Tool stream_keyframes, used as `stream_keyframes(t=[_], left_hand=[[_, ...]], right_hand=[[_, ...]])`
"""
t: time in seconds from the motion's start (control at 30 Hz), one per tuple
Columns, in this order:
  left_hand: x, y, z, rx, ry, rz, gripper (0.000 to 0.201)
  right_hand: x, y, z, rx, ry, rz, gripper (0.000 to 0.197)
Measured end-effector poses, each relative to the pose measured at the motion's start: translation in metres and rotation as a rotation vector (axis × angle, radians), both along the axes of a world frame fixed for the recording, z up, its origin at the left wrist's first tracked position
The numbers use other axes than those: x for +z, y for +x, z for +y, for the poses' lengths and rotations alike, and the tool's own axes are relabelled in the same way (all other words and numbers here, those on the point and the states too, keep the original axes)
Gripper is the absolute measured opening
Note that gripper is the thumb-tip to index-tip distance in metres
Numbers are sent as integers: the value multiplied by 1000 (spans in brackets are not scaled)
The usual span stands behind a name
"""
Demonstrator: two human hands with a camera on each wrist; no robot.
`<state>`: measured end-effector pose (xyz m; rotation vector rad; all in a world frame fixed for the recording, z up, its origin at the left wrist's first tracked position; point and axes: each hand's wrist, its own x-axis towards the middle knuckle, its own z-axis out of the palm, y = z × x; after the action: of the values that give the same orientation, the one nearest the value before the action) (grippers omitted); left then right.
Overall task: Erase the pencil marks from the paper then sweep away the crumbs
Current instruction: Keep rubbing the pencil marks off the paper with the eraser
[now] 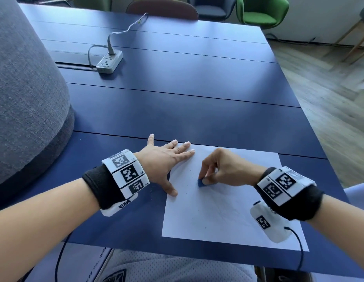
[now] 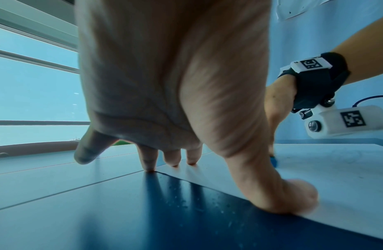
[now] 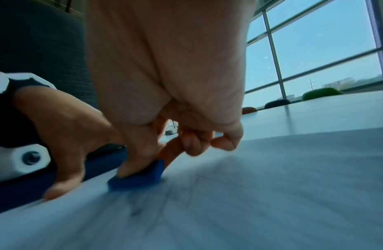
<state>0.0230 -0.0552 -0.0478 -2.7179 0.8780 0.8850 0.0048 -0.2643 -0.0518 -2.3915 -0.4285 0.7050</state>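
A white sheet of paper point(image 1: 228, 210) lies on the dark blue table near its front edge, with faint pencil lines point(image 3: 186, 191) and small dark crumbs point(image 1: 189, 176) on it. My right hand point(image 1: 219, 169) pinches a small blue eraser point(image 1: 201, 182) between thumb and fingers and presses it onto the paper's upper left part; the eraser point(image 3: 139, 177) shows close up in the right wrist view. My left hand point(image 1: 166, 161) lies flat with straight, spread fingers on the paper's left edge, the thumb point(image 2: 293, 196) pressing on the paper's border.
A grey power strip point(image 1: 109, 62) with a cable lies at the table's far left. A large grey upholstered shape point(image 1: 24, 98) stands at the left. Chairs, one green point(image 1: 262, 11), stand beyond the far edge. Wooden floor point(image 1: 329, 88) lies to the right.
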Motion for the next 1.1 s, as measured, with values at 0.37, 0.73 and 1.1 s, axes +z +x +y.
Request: stream_keyframes(t=[0.37, 0.73, 1.1], left_hand=[[0, 0, -4, -21, 23, -16, 120], [0, 0, -5, -4, 36, -4, 121], [1, 0, -6, -14, 32, -19, 120]], right_hand=[[-2, -1, 8, -72, 77, -100, 9], [-2, -16, 10, 26, 63, -85, 10], [-6, -31, -3, 189, 59, 17, 13]])
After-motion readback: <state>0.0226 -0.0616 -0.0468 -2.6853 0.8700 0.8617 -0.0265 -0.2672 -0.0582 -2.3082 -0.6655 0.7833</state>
